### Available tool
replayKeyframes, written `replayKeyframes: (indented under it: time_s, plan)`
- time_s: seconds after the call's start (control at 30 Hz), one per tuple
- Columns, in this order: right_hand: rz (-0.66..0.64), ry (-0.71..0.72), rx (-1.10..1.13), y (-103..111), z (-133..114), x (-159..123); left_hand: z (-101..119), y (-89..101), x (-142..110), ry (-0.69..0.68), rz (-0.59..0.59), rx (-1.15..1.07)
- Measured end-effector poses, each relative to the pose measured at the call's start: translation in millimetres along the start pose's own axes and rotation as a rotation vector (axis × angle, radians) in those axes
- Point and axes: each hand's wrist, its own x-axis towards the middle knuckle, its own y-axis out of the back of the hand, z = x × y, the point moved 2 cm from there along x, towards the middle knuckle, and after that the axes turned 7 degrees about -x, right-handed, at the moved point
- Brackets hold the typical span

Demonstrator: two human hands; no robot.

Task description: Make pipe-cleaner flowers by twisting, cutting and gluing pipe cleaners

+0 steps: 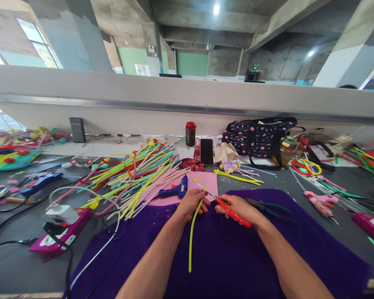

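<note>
My left hand [193, 202] pinches a yellow-green pipe cleaner [191, 241] near its upper end, and the long part hangs down over a dark purple cloth. In my right hand [233, 207] is a pair of red-handled scissors [237, 216], its blades pointing left toward the tip of the pipe cleaner. I cannot tell whether the blades touch it. Just beyond both hands lies a pink sheet [210, 180] with small yellow bits on it. Dark-handled pliers [269, 207] rest on the cloth by my right wrist.
A heap of coloured pipe cleaners [137, 174] and a blue glue gun [176, 189] lie to the left. Two power strips [62, 236] with cables flank the cloth. Behind stand a phone [206, 151], a bottle [190, 135] and a patterned bag [260, 139]. A pink glue gun [321, 201] lies right.
</note>
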Motion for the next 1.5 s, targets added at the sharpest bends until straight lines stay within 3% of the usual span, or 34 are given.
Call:
replayKeyframes:
  time_s: [0.27,0.57,0.73,0.87,1.23,1.5]
  plan:
    - [0.034,0.001,-0.231,4,13,8,-4,-4.7,-6,0.042,0.020,0.467]
    - [0.026,0.041,-0.276,3,12,10,-3,-7.6,-5,0.026,0.023,0.525]
    - [0.029,0.043,-0.276,1,14,12,-3,-7.4,-6,0.021,0.020,0.492]
    - [0.102,0.023,-0.264,6,13,9,-6,-4.4,-5,0.018,0.003,0.438]
    - [0.127,0.043,-0.133,10,-2,-7,5,0.0,-5,-0.065,0.049,-0.042]
    - [0.144,-0.002,-0.063,7,-5,-7,7,0.4,-6,-0.091,0.066,-0.075]
